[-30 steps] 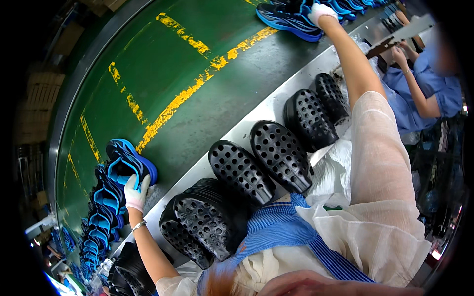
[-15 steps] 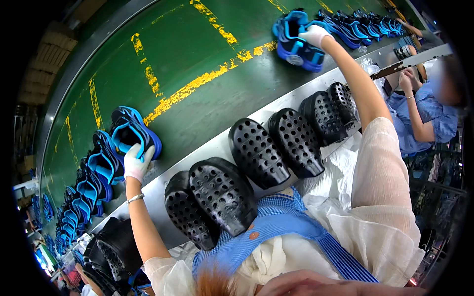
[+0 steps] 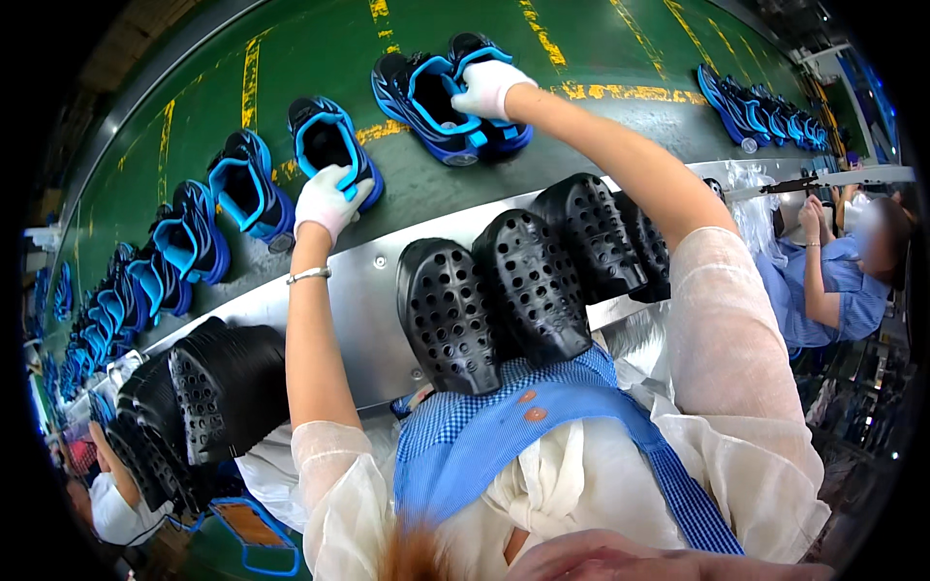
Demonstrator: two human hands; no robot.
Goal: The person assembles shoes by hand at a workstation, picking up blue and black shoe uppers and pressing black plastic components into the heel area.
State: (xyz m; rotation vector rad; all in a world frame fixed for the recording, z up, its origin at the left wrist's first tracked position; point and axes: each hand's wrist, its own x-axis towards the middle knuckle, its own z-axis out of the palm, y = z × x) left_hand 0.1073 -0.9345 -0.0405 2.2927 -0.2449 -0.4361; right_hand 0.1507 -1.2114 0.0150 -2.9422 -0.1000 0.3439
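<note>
while both arms reach forward over a green conveyor belt (image 3: 320,58), the scene reads as follows.
left hand: the white-gloved left hand (image 3: 327,200) rests on the near rim of a single blue and black shoe (image 3: 331,147); its grip is closed on that rim, fingers curled over the edge.
right hand: the white-gloved right hand (image 3: 489,87) lies on a pair of blue and black shoes (image 3: 446,95) farther along the belt; its grip is closed over the top of the right shoe of the pair.
where the shoes are: all sit on the belt, just beyond a grey metal ledge (image 3: 363,290).
belt: more blue shoes (image 3: 184,242) trail away to the left, and another row (image 3: 756,107) lies far right; yellow markings cross the green.
near side: black perforated moulds (image 3: 528,276) lean against the ledge, with more stacked at the lower left (image 3: 203,387).
clothing: sheer white sleeves, blue checked apron (image 3: 484,445).
others: a person in blue (image 3: 823,281) works at the right.
</note>
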